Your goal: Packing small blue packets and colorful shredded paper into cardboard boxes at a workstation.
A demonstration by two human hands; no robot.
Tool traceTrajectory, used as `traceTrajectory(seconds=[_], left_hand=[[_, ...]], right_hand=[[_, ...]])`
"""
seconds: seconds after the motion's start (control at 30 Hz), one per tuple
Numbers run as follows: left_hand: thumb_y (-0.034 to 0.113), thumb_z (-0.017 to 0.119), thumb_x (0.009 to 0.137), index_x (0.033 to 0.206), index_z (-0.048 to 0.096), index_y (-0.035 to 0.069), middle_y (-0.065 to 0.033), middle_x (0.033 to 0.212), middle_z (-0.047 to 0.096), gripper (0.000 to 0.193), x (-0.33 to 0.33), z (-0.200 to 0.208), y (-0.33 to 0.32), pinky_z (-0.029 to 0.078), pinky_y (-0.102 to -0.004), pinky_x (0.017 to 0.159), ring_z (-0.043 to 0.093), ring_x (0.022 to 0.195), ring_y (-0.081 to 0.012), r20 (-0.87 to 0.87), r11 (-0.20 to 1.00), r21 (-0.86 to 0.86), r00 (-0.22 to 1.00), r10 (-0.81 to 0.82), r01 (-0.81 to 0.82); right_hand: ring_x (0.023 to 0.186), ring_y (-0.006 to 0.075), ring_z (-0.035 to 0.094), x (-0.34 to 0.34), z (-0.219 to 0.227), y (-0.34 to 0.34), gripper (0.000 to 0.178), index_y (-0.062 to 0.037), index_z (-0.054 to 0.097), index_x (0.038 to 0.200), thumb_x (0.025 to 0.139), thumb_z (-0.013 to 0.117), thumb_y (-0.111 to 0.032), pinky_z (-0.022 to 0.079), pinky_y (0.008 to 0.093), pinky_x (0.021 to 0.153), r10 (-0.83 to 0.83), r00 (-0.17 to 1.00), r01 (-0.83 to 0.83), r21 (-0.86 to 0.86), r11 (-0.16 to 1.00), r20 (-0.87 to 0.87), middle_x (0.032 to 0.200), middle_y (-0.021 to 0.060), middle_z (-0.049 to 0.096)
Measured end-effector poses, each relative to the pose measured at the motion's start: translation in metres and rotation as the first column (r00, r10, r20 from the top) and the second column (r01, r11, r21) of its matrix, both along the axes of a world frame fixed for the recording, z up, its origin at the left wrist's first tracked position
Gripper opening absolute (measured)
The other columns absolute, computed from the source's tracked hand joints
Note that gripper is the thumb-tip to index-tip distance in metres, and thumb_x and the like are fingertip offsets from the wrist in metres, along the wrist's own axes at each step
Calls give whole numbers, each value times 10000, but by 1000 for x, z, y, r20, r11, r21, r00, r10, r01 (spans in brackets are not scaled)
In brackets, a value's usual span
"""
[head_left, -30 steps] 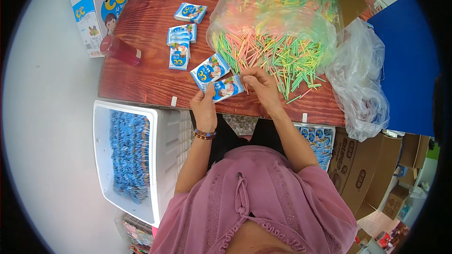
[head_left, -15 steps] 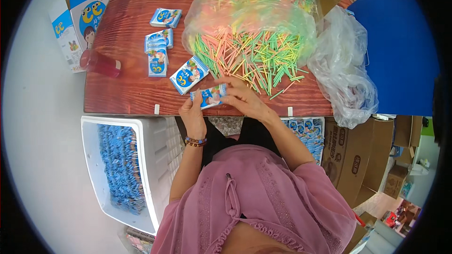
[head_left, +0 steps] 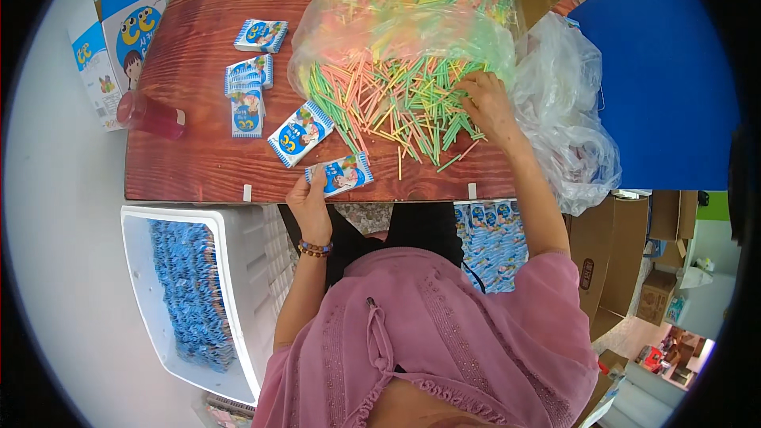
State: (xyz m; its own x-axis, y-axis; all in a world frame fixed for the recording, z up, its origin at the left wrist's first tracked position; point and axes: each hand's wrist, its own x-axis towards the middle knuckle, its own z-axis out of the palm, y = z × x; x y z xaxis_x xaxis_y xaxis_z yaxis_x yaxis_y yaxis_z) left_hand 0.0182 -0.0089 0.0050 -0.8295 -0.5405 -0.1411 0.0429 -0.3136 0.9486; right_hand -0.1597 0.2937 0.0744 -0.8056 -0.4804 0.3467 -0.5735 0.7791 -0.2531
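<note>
My left hand (head_left: pixel 309 202) pinches one end of a blue-and-white packet (head_left: pixel 339 174) near the table's front edge, tilted slightly. My right hand (head_left: pixel 489 107) reaches to the right part of a heap of thin pink, green and yellow sticks (head_left: pixel 396 103), its fingers bent together among them. Whether a stick is between those fingertips is too small to tell. Just beyond my left hand lies a larger blue-and-white packet (head_left: pixel 301 135). Several similar packets (head_left: pixel 247 111) lie partly overlapping at the left, and a short stack (head_left: pixel 260 35) sits farther back.
The sticks spill from a clear plastic bag (head_left: pixel 396 24). Crumpled plastic (head_left: pixel 559 103) lies to its right, beside a blue panel (head_left: pixel 666 71). A pink cup (head_left: pixel 151 116) lies at the left by a printed carton (head_left: pixel 131 36). Below the table stands a white bin (head_left: pixel 246 269) of packets.
My right hand has left the packet and moved right and away from me to the stick heap. My left hand still holds the packet. The whole view has shifted slightly.
</note>
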Motion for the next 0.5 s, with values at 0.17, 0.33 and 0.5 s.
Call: traceTrajectory(seconds=[0.17, 0.33, 0.5], left_hand=[[103, 583, 939, 971, 658, -47, -30, 927, 661, 171, 2, -1, -3, 481, -225, 725, 580, 798, -47, 12, 999, 27, 999, -40, 40], [103, 584, 938, 978, 656, -44, -23, 924, 655, 168, 2, 1, -3, 479, -223, 725, 575, 796, -45, 23, 999, 7, 999, -41, 41], [103, 584, 939, 982, 655, -42, -22, 926, 655, 168, 1, 4, -1, 475, -218, 726, 572, 798, -41, 28, 999, 22, 999, -38, 38]], right_hand=[[1121, 303, 456, -10, 3, 14, 382, -107, 620, 1070, 699, 654, -22, 337, 440, 966, 90, 994, -80, 170, 982, -54, 1151, 96, 526], [1160, 293, 441, -16, 3, 5, 477, -108, 594, 1115, 652, 677, -28, 312, 454, 998, 157, 986, -132, 304, 943, -59, 1197, 95, 497], [1153, 279, 458, -31, -10, 8, 418, -88, 594, 1083, 670, 635, -47, 327, 463, 966, 227, 963, -170, 328, 929, -143, 1160, 113, 519]])
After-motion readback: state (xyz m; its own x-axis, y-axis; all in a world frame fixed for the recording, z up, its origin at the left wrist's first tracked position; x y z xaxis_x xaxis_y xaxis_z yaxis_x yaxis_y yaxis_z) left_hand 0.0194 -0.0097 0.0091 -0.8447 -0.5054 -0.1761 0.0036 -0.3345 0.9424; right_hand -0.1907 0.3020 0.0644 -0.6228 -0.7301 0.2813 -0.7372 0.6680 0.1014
